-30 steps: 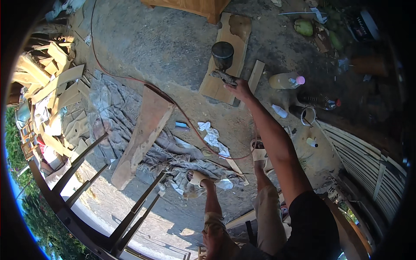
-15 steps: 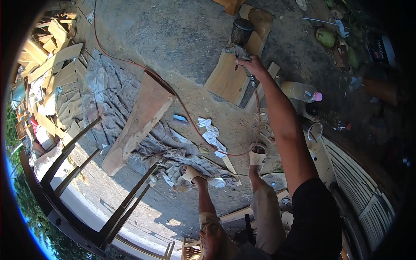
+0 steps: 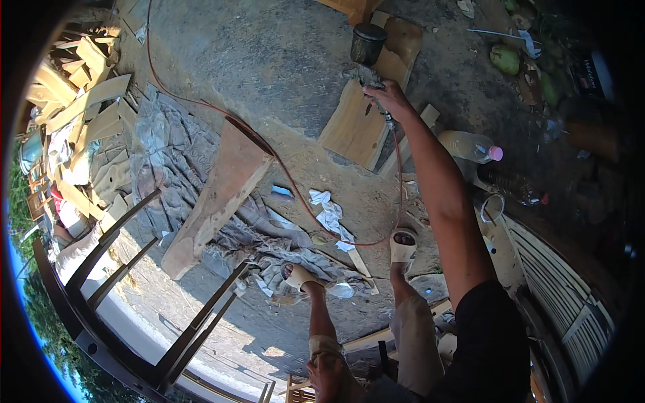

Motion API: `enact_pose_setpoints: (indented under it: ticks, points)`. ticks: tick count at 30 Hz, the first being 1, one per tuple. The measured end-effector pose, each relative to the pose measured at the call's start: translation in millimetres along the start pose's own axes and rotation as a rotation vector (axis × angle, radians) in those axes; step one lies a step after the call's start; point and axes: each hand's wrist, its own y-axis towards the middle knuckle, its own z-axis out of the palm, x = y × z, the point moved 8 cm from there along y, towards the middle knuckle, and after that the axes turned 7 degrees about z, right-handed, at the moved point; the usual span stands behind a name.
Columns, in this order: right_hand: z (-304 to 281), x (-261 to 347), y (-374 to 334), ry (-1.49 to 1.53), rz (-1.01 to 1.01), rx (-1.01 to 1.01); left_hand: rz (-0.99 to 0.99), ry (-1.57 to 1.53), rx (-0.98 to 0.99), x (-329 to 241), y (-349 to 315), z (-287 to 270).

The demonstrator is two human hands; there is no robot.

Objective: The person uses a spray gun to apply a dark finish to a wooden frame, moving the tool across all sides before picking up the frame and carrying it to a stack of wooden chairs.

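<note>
My right hand [image 3: 390, 99] is closed round the handle of a spray gun [image 3: 369, 78] with a dark cup [image 3: 368, 43] on top. The gun is above a pale wooden board [image 3: 357, 127] lying on the ground. From its handle a thin reddish-brown hose [image 3: 289, 171] drops toward my right foot, then curves away to the upper left. Low in the picture, my left hand [image 3: 325, 377] lies on my left trouser leg with its fingers apart. It holds nothing that I can see.
A tapered wooden piece [image 3: 216, 201] lies on crumpled grey sheeting [image 3: 171, 131]. Dark curved furniture legs [image 3: 195, 322] stand at lower left, wood scraps [image 3: 87, 101] beyond. Plastic bottles [image 3: 467, 145] lie right of my forearm, near a slatted panel [image 3: 557, 275]. The hose crosses the ground before my feet.
My right hand and the spray gun have shifted slightly to the left and up over the board. The view has moved a little; my left hand stays on my leg.
</note>
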Motion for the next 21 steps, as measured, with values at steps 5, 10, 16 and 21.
enact_pose_setpoints:
  ticks: [5, 10, 16, 21]
  points:
    - [1, 17, 34, -0.145, 0.056, -0.027, -0.008, -0.020, 0.003, -1, 7, 4]
    - [16, 23, 39, -0.142, 0.017, -0.030, -0.028, -0.049, -0.011, -1, 3, 5]
    - [-10, 31, 52, -0.283, -0.141, -0.136, 0.004, -0.054, -0.007, -3, 11, 5]
    - [4, 43, 55, -0.268, -0.111, -0.052, -0.012, -0.066, -0.014, -3, 7, 7]
